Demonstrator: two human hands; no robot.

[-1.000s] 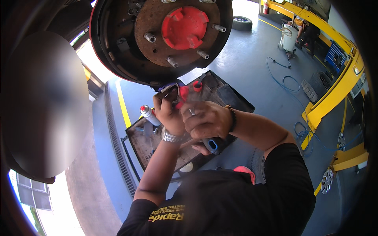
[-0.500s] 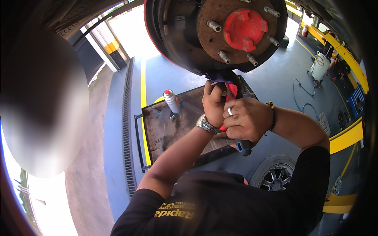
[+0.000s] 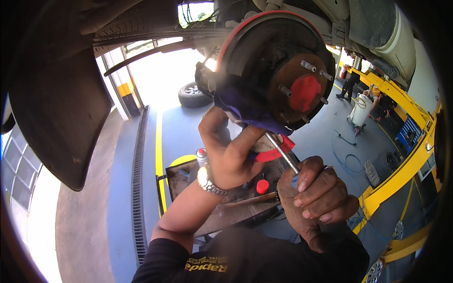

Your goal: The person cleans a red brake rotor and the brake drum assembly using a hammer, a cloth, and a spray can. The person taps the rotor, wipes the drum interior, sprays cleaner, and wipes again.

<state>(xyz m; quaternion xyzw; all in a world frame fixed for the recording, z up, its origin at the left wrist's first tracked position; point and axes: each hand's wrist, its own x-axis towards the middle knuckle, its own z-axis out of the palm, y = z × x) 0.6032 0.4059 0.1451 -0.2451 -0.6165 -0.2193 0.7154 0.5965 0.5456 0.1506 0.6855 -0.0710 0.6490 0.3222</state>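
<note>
A wheel hub with a red centre cap and bare studs sits in front of a dark, round brake assembly with a red rim. Dark purple material, of a kind I cannot make out, covers its lower left. My left hand is closed below it, fingers up against the purple material, with a red curved piece in its grip. A screwdriver slants up, its metal shaft ending beside my left thumb. My right hand wraps its handle, mostly hidden. The shaft's tip is hidden too.
Below the hub stands a cart with a spray can and a red round cap. A wheel lies on the floor behind. Yellow lift arms and a hose are at the right. Two people are farther back.
My view has shifted, so the hub shows lower and more from the side. My right hand has moved down and away from my left, baring the screwdriver's shaft between them.
</note>
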